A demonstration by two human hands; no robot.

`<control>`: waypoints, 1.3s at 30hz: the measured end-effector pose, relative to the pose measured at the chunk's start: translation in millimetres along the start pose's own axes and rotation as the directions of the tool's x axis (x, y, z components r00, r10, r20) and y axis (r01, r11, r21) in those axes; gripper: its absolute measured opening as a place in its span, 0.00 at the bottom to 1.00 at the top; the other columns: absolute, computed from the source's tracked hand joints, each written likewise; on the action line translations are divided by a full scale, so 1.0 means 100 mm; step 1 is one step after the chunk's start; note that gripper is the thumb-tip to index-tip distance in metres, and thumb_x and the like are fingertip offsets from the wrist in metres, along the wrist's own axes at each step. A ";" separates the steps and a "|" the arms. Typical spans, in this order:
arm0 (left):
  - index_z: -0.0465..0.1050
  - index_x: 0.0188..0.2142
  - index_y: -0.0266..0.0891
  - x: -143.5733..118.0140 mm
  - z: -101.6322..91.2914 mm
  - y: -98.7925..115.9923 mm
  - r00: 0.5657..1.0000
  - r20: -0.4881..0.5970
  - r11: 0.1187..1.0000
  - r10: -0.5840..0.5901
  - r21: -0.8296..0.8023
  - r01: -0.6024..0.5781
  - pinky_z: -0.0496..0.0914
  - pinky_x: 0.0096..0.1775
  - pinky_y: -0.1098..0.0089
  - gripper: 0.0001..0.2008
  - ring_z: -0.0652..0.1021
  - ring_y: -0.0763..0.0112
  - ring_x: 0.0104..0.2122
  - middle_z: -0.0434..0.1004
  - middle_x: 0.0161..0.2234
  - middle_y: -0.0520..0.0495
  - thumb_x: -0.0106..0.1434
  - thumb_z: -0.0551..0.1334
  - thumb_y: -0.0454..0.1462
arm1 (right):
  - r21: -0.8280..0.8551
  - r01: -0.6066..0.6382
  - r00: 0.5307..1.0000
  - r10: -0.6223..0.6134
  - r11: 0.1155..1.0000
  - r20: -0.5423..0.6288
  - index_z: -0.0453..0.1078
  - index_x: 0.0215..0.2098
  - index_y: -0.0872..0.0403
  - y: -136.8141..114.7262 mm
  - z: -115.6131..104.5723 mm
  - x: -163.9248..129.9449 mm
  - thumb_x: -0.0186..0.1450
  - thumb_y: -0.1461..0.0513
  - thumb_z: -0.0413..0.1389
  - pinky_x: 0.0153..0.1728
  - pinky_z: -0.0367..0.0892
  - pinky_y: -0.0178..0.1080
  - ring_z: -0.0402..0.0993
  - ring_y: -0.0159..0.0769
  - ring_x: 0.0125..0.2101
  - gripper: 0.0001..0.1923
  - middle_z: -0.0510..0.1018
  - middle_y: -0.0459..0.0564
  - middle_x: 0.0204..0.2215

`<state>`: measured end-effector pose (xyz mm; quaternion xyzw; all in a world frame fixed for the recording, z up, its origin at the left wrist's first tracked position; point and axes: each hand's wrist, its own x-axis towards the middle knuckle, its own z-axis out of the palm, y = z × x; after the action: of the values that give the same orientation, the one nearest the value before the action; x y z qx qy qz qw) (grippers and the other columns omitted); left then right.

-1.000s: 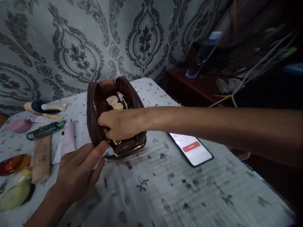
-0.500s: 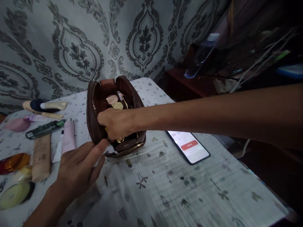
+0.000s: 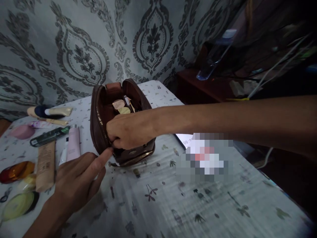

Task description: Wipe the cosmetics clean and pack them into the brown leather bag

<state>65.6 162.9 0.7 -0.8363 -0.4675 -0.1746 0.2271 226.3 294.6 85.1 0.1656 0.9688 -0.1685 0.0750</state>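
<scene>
A brown zippered pouch (image 3: pixel 100 137) stands unzipped on the cloth, with a pink round item (image 3: pixel 119 104) and a yellow round item (image 3: pixel 124 110) inside it. Reaching across from the right, my right hand (image 3: pixel 130 130) is in the pouch's mouth near its left wall. Its fingers curl downward, and whatever they may hold is hidden. My left hand (image 3: pixel 78 178) is at the pouch's near left corner, its index finger stretched out to touch the edge and its thumb apart below.
On the left lie a pink tube (image 3: pixel 73 143), a beige tube (image 3: pixel 45 167), a green bottle (image 3: pixel 49 136), a pink sponge (image 3: pixel 22 131), an amber item (image 3: pixel 17 172) and a yellow-green round jar (image 3: pixel 19 205). A partly blurred phone (image 3: pixel 182 140) lies under my right forearm. A clear bottle (image 3: pixel 215 58) stands behind.
My right hand has shifted slightly right and up within the pouch's opening. My left hand stays at the corner. The view has moved a little.
</scene>
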 end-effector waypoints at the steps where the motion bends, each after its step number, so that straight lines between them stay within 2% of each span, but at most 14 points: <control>1: 0.67 0.51 0.35 -0.01 0.00 0.00 1.000 0.008 1.000 0.002 -0.006 -0.002 0.63 0.21 0.74 0.12 0.72 0.76 0.18 0.68 0.21 0.56 0.71 0.52 0.32 | -0.008 0.022 1.000 -0.022 1.000 0.010 0.60 0.14 0.55 0.02 -0.01 -0.02 0.63 0.69 0.56 0.27 0.60 0.29 0.74 0.26 0.31 0.21 0.70 0.39 0.17; 3: 0.67 0.51 0.35 -0.02 0.00 -0.01 1.000 0.014 1.000 -0.001 -0.014 0.001 0.62 0.21 0.74 0.12 0.71 0.77 0.17 0.67 0.20 0.56 0.71 0.51 0.33 | -0.010 0.081 0.996 -0.080 0.997 0.037 0.69 0.21 0.56 0.06 -0.02 -0.06 0.65 0.68 0.56 0.29 0.61 0.31 0.73 0.27 0.32 0.14 0.75 0.40 0.22; 6: 0.68 0.51 0.36 -0.03 0.00 0.00 1.000 0.013 0.999 -0.015 -0.028 0.016 0.62 0.21 0.74 0.13 0.70 0.77 0.17 0.66 0.20 0.57 0.72 0.51 0.34 | 0.017 0.132 0.989 -0.133 0.991 0.068 0.73 0.29 0.58 0.12 -0.05 -0.14 0.67 0.65 0.56 0.28 0.61 0.34 0.72 0.30 0.31 0.09 0.78 0.45 0.27; 9: 0.68 0.52 0.36 -0.04 0.00 0.00 1.000 0.015 0.999 -0.027 -0.028 0.027 0.62 0.21 0.75 0.13 0.70 0.77 0.17 0.66 0.20 0.56 0.71 0.52 0.33 | 0.053 0.115 0.992 -0.117 0.992 0.047 0.73 0.29 0.57 0.13 -0.07 -0.24 0.66 0.64 0.57 0.28 0.60 0.35 0.71 0.31 0.30 0.08 0.76 0.46 0.25; 13: 0.68 0.54 0.37 -0.05 0.00 -0.02 0.999 0.019 0.999 -0.026 -0.046 0.026 0.61 0.21 0.75 0.15 0.70 0.77 0.17 0.66 0.20 0.56 0.69 0.53 0.31 | 0.028 0.083 0.996 -0.082 0.996 -0.030 0.73 0.29 0.57 0.11 -0.11 -0.36 0.63 0.69 0.59 0.29 0.58 0.35 0.70 0.32 0.31 0.05 0.75 0.45 0.27; 17: 0.67 0.55 0.36 -0.05 0.01 -0.03 1.000 0.020 0.998 -0.020 -0.059 0.021 0.61 0.21 0.75 0.16 0.70 0.77 0.17 0.65 0.20 0.56 0.69 0.54 0.30 | 0.000 0.105 0.994 -0.105 0.994 -0.019 0.71 0.26 0.56 0.08 -0.14 -0.43 0.62 0.73 0.57 0.27 0.54 0.36 0.66 0.30 0.27 0.09 0.73 0.43 0.24; 23: 0.67 0.56 0.37 -0.03 0.00 -0.02 1.000 0.024 0.996 -0.012 -0.085 0.014 0.62 0.20 0.75 0.17 0.71 0.76 0.17 0.67 0.21 0.56 0.68 0.55 0.29 | 0.079 0.075 0.997 -0.077 0.994 0.024 0.74 0.30 0.56 0.09 -0.15 -0.46 0.59 0.73 0.61 0.31 0.60 0.35 0.71 0.33 0.34 0.07 0.76 0.45 0.30; 28: 0.65 0.58 0.37 -0.04 0.02 0.00 0.999 0.000 0.995 -0.032 -0.094 0.032 0.63 0.21 0.75 0.20 0.72 0.75 0.19 0.69 0.22 0.55 0.67 0.55 0.28 | 0.151 0.147 0.989 -0.148 0.978 -0.005 0.73 0.31 0.56 0.22 -0.08 -0.44 0.59 0.74 0.58 0.34 0.62 0.35 0.71 0.32 0.35 0.08 0.77 0.45 0.31; 33: 0.64 0.60 0.37 -0.08 0.04 -0.02 0.999 0.022 0.996 -0.036 -0.086 0.037 0.63 0.22 0.75 0.22 0.71 0.75 0.19 0.68 0.23 0.55 0.66 0.55 0.28 | 0.218 0.186 0.983 -0.184 0.958 -0.031 0.73 0.33 0.56 0.39 0.01 -0.45 0.63 0.69 0.59 0.34 0.62 0.35 0.69 0.30 0.31 0.03 0.76 0.43 0.28; 39: 0.64 0.60 0.38 -0.07 0.03 -0.02 0.999 0.030 0.997 -0.033 -0.070 0.035 0.64 0.22 0.75 0.22 0.70 0.75 0.19 0.67 0.22 0.56 0.67 0.54 0.29 | 0.327 0.122 0.991 -0.134 0.937 0.016 0.76 0.38 0.55 0.46 0.01 -0.38 0.63 0.68 0.60 0.32 0.62 0.33 0.70 0.27 0.27 0.06 0.77 0.42 0.27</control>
<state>60.3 160.4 -5.1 -0.8381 -0.4784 -0.1829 0.1878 277.5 323.9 77.9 0.1091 0.9349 -0.3334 0.0539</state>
